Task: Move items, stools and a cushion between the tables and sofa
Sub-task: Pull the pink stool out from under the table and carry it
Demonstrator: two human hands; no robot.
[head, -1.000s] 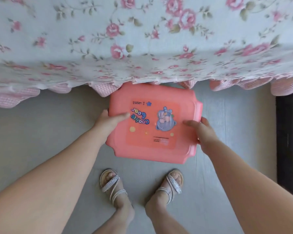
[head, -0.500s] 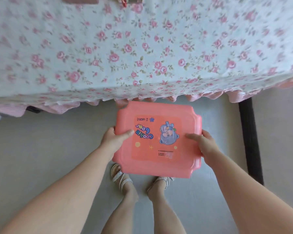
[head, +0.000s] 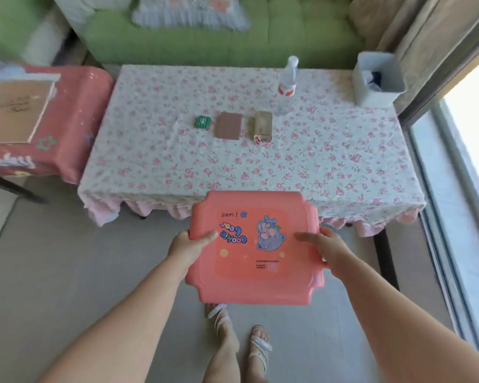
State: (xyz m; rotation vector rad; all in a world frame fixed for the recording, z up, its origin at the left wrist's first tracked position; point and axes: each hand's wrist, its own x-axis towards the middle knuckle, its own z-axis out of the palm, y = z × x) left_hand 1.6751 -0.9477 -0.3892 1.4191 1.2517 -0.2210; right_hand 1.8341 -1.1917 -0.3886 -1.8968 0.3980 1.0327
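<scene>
I hold a pink plastic stool (head: 256, 280) with a cartoon bear sticker level above the floor, just in front of the floral-cloth table (head: 177, 161). My left hand (head: 190, 243) grips its left edge and my right hand (head: 327, 248) grips its right edge. On the table lie a small green item (head: 203, 123), a brown card (head: 229, 125), a tan packet (head: 263, 125) and a clear water bottle (head: 286, 84). Behind the table stands a green sofa (head: 288, 37) with a patterned cushion (head: 188, 12) on it.
A second table with a pink cloth (head: 78, 106) carries a brown board (head: 14, 111) at the left. A white bin (head: 378, 78) stands at the table's far right corner. Curtains and a window run along the right. My sandalled feet (head: 241, 333) stand on grey floor.
The stool has come out from under the table's cloth edge and risen, held in both hands. The view has lifted, so the whole tabletop and sofa now show.
</scene>
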